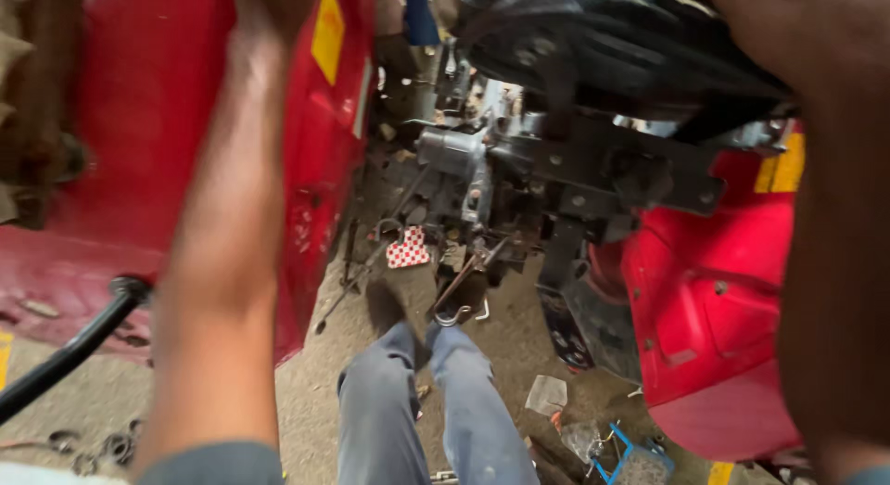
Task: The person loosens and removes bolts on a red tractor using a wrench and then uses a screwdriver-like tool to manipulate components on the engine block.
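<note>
My left hand (273,5) reaches up along the big red fender (139,123) on the left, next to a yellow sticker (327,31). Its fingers run off the top edge, so its grip is hidden. At the top right, my right hand (765,31) lies against the black seat (612,49). The hand is close to the camera and blurred, and its fingers do not show clearly. Between my arms, my legs in grey trousers (417,411) stretch toward the machine's grey and black metal parts (501,179).
A second red fender (714,309) stands at the right. A black lever (83,341) slants in from the lower left. On the dirt floor lie a red-and-white checked cloth (408,248), a hooked metal rod (456,295), a paper scrap (547,394), a blue frame (623,453) and several metal rings (102,445).
</note>
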